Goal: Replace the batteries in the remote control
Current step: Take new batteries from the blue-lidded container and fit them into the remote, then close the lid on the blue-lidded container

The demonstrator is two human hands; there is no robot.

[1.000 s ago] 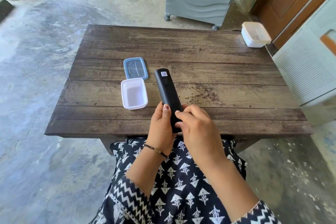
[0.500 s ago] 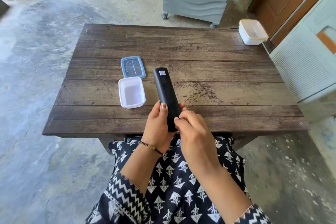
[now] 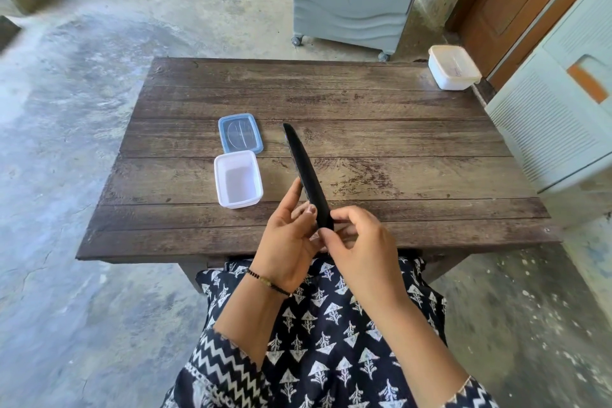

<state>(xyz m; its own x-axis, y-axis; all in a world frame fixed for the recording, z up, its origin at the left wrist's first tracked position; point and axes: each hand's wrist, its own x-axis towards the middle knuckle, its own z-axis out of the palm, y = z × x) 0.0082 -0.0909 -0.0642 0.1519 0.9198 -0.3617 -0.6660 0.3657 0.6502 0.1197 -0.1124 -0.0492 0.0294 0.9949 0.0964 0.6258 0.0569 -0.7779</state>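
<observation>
Rolled onto its edge since the earlier frame: the remote control (image 3: pixel 306 175), which showed its flat back with a small sticker near the far end, now presents only a narrow dark side. Sticker no longer visible. Both hands have kept their places at the near end.

Remote held above the wooden table (image 3: pixel 397 103), not resting on it, near end low at the table's front edge, far end angled away and to the left.

Left hand (image 3: pixel 286 242): closed around the near end from the left, fingers up along the side, thumb against the body. Right hand (image 3: pixel 361 248): thumb and fingertips pinching the very tip of the near end.

Open white container (image 3: pixel 238 183) sits on the table just left of the remote, its blue-rimmed lid (image 3: pixel 240 133) lying just beyond it. Container looks empty. Second white container (image 3: pixel 453 68), lidded, at the far right corner, well apart.

No batteries seen anywhere. Battery cover appears closed; no seam visible from this angle.

Judgement: first step in hand, getting the battery cover off. Grip suggests hunting for the catch or a sliding purchase at the near end. Next move calls for a firm hold with the left hand while the right thumb pushes or pries the cover free.
</observation>
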